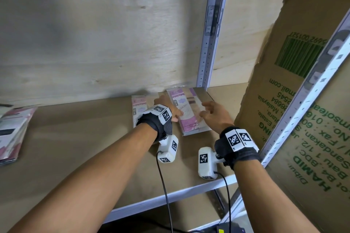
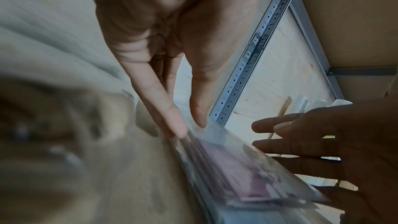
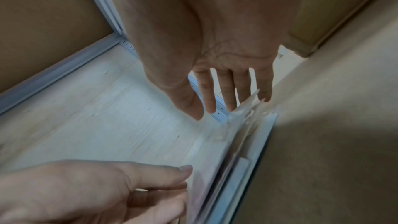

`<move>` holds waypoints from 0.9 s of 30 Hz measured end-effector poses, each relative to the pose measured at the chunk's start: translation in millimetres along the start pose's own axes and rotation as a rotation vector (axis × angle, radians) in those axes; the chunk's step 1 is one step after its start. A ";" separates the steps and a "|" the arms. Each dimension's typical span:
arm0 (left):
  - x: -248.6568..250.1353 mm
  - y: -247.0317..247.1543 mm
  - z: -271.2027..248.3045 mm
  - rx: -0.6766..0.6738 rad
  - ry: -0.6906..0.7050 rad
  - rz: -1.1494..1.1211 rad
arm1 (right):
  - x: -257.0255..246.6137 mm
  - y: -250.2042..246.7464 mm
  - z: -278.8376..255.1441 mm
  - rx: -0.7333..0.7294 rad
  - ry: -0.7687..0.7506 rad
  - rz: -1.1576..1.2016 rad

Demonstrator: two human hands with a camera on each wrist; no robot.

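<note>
Two stacks of pink and purple packets lie on the brown shelf board (image 1: 85,138). My left hand (image 1: 174,113) lies between them, its straight fingertips touching the left edge of the right stack (image 1: 189,111); the left stack (image 1: 138,106) is partly hidden behind that hand. The left wrist view shows my left hand (image 2: 189,125) with thumb and forefinger straight against the blurred stack (image 2: 237,168). My right hand (image 1: 205,108) hovers at that stack's right edge, fingers spread and holding nothing. In the right wrist view my right hand (image 3: 215,110) reaches toward the stack's (image 3: 237,142) far end.
A tall cardboard box (image 1: 284,62) with green print stands close on the right. A perforated metal upright (image 1: 210,43) rises behind the stacks against the plywood back wall. A slanted front post (image 1: 312,91) crosses the right side. More packets (image 1: 13,134) lie at the far left.
</note>
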State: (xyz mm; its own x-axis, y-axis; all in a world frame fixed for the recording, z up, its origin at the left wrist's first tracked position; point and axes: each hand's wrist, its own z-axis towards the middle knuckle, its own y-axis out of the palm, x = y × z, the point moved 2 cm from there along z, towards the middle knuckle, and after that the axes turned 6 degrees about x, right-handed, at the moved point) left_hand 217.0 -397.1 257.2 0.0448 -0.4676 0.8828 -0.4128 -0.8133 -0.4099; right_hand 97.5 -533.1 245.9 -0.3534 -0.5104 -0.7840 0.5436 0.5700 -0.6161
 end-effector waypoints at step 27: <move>-173.6 -385.3 -152.8 0.728 0.065 -0.173 | -261.0 246.7 -155.1 -0.682 -0.086 0.314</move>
State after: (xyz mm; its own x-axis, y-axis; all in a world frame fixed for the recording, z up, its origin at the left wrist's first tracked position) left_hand 229.3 50.4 297.0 -0.0088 -0.3096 0.9508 0.3028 -0.9071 -0.2925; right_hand 205.8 -159.3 286.7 -0.1841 -0.2907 -0.9389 0.0073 0.9548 -0.2971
